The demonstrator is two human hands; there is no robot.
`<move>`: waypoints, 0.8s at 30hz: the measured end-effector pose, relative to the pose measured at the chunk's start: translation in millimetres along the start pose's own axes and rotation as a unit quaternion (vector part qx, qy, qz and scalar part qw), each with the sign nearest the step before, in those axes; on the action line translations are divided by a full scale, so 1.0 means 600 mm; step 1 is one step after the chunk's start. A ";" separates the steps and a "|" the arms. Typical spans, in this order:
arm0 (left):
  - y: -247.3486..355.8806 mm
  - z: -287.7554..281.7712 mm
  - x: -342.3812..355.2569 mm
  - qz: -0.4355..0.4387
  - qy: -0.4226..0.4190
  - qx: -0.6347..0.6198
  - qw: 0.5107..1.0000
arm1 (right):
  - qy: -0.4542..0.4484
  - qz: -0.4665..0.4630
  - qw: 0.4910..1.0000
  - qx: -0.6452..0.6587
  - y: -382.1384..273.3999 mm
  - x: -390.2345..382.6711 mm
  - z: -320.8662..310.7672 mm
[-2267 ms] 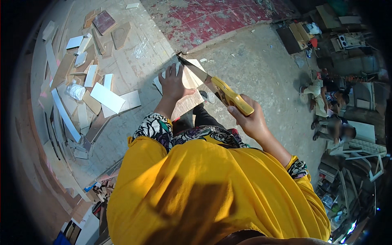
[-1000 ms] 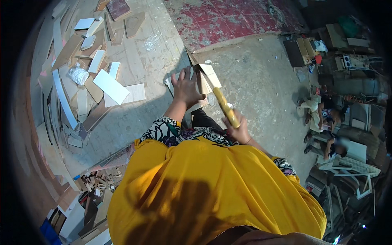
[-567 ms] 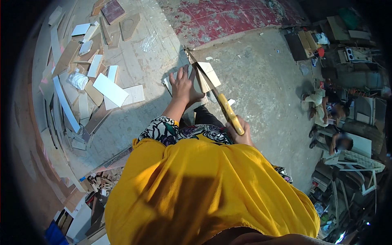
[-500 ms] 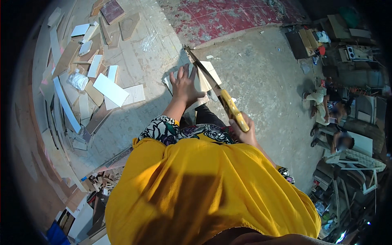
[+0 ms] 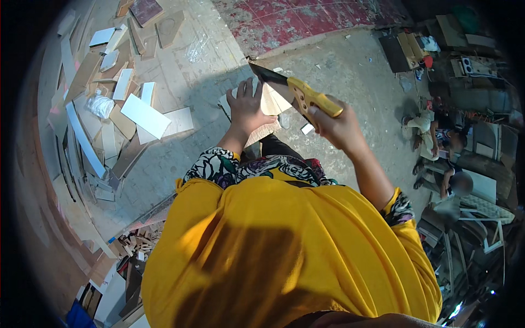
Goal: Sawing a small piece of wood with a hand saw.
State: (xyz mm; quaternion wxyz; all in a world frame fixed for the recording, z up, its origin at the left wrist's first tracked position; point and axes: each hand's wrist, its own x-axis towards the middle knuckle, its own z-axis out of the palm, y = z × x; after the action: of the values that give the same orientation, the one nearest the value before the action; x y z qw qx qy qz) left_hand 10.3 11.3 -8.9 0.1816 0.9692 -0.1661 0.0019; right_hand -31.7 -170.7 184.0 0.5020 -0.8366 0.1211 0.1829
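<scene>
My left hand (image 5: 249,109) is spread over a pale piece of wood (image 5: 270,99) at the raised pale platform's edge, its fingers apart and touching the wood. My right hand (image 5: 334,129) is closed on the yellow handle of a handsaw (image 5: 299,88). The saw's dark blade runs up and left across the wood, just right of my left fingers, its tip near the platform's corner. Part of the wood and the blade's cutting edge are hidden. A dark-clad leg shows beneath the wood.
Scattered wood offcuts (image 5: 143,115) and a crumpled plastic bag (image 5: 100,104) lie on the platform (image 5: 197,82). Red tiles (image 5: 295,19) adjoin the concrete floor (image 5: 361,76). At the right, two people (image 5: 460,183) (image 5: 440,136) sit among stacked boards and clutter. More offcuts lie at lower left.
Over the last second my right hand with the saw has moved up and right, the handle now turned to show its side. My left hand has stayed on the wood, shifting only slightly.
</scene>
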 end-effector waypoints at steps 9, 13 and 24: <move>-0.001 -0.001 -0.003 -0.020 -0.028 0.010 0.999 | 0.031 -0.103 0.978 -0.177 -0.044 -0.014 0.010; -0.007 0.013 -0.006 -0.023 -0.004 -0.017 1.000 | 0.054 -0.131 0.980 -0.137 -0.020 0.069 0.028; 0.001 -0.014 0.012 -0.039 -0.067 0.021 0.997 | 0.041 -0.099 0.993 -0.056 0.044 0.084 0.069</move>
State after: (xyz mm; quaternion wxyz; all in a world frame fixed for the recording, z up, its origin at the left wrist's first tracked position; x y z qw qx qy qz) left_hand 17.2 11.8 -0.6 0.1491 0.9766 -0.1395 -0.0669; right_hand -4.0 -147.3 123.5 0.4649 -0.8779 0.0479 0.1040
